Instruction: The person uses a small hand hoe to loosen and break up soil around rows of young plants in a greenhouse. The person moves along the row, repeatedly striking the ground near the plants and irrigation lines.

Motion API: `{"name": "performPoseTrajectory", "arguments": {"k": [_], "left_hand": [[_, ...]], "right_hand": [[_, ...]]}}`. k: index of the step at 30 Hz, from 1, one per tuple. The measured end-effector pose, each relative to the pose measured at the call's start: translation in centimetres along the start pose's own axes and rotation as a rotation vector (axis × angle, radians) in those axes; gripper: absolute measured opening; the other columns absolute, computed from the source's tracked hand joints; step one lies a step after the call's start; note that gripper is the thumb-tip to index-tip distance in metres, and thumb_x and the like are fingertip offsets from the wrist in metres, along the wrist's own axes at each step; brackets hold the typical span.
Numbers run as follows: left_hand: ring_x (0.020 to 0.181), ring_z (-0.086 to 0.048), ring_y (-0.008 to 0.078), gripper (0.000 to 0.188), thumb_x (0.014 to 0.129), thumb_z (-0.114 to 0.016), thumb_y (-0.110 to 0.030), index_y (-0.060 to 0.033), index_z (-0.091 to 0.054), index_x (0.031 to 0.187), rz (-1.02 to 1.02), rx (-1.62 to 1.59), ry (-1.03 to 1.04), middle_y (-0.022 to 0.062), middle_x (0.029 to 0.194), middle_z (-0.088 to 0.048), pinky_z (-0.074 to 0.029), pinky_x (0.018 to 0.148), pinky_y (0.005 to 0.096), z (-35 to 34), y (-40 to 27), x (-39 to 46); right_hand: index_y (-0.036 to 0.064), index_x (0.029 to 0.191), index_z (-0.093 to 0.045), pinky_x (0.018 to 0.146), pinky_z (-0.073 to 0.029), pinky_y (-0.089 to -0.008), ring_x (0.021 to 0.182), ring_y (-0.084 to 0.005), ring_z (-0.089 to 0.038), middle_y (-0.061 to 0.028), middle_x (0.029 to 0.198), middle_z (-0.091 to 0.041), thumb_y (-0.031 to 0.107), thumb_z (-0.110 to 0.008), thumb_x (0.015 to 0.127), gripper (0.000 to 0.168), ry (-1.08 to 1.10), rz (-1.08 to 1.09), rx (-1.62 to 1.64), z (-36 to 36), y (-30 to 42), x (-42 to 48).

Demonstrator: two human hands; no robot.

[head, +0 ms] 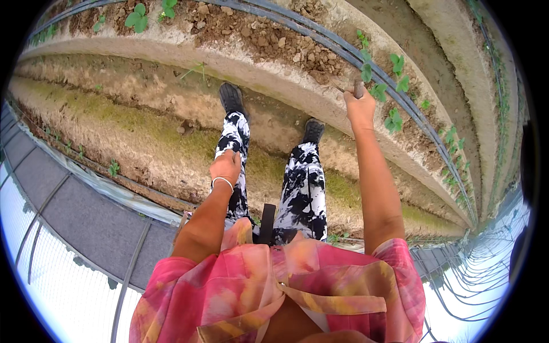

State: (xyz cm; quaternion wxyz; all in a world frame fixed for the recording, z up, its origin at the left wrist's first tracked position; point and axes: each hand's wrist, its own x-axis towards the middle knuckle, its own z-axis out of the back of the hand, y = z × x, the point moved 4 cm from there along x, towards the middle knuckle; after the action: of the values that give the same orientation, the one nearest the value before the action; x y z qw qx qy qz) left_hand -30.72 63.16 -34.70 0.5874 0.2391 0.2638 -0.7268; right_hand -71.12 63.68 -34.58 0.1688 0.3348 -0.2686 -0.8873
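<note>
My right hand (360,108) is closed around the short wooden handle (358,89) of a hand tool, at the near edge of a raised soil bed (274,68). A thin dark part of the tool shows to the left of the fist; its working end cannot be made out. Green leafy seedlings (379,91) grow just beyond and to the right of that hand. My left hand (226,166), with a pale bracelet at the wrist, rests on or just above my left leg in patterned trousers. Its fingers are curled, and what lies inside them is hidden.
Dark drip hoses (300,26) run along the bed, past loose crumbly soil (261,32) and more seedlings (137,18). My dark shoes (231,97) stand in the furrow. A mossy ridge (128,115) lies behind me, with a greenhouse frame (131,278) at the lower left.
</note>
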Motion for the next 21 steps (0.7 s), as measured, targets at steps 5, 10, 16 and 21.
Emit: {"name": "performPoseTrajectory", "arguments": {"k": [5,10,16,21], "left_hand": [[0.062,-0.060,0.0330,0.029,0.084,-0.055,-0.034,-0.0080,-0.054,0.072,-0.034,-0.004,-0.044,0.0141,0.064,-0.060,-0.048,0.057,0.0453,-0.5,0.5,-0.1],[0.061,-0.060,0.0330,0.028,0.084,-0.056,-0.032,-0.0082,-0.053,0.070,-0.050,-0.016,-0.020,0.0140,0.065,-0.060,-0.048,0.057,0.0452,-0.8,0.4,-0.4],[0.062,-0.060,0.0324,0.028,0.085,-0.055,-0.033,-0.0088,-0.052,0.070,-0.016,0.021,0.011,0.0132,0.065,-0.060,-0.048,0.056,0.0444,-1.7,0.8,-1.2],[0.062,-0.060,0.0315,0.028,0.084,-0.055,-0.034,-0.0091,-0.054,0.071,-0.027,0.008,-0.025,0.0127,0.065,-0.060,-0.048,0.056,0.0443,-2.2,0.8,-1.2]], "right_hand": [[0.007,0.083,-0.054,0.055,-0.047,-0.0412,0.065,-0.0339,-0.061,-0.0138,0.071,-0.063,0.012,-0.061,0.072,0.014,0.119,0.483,-0.613,3.8,4.3,-3.0],[0.010,0.083,-0.051,0.055,-0.048,-0.0418,0.064,-0.0309,-0.061,-0.0098,0.069,-0.061,0.010,-0.055,0.074,0.010,0.406,0.868,-0.989,-0.8,3.2,1.4],[0.010,0.083,-0.052,0.056,-0.049,-0.0405,0.066,-0.0290,-0.062,-0.0093,0.071,-0.060,0.009,-0.054,0.073,0.011,0.553,1.081,-0.989,-1.9,2.9,4.3],[0.008,0.083,-0.053,0.060,-0.051,-0.0376,0.071,-0.0270,-0.063,-0.0085,0.073,-0.060,0.008,-0.055,0.072,0.012,0.691,1.154,-1.131,-2.2,4.5,1.4]]}}
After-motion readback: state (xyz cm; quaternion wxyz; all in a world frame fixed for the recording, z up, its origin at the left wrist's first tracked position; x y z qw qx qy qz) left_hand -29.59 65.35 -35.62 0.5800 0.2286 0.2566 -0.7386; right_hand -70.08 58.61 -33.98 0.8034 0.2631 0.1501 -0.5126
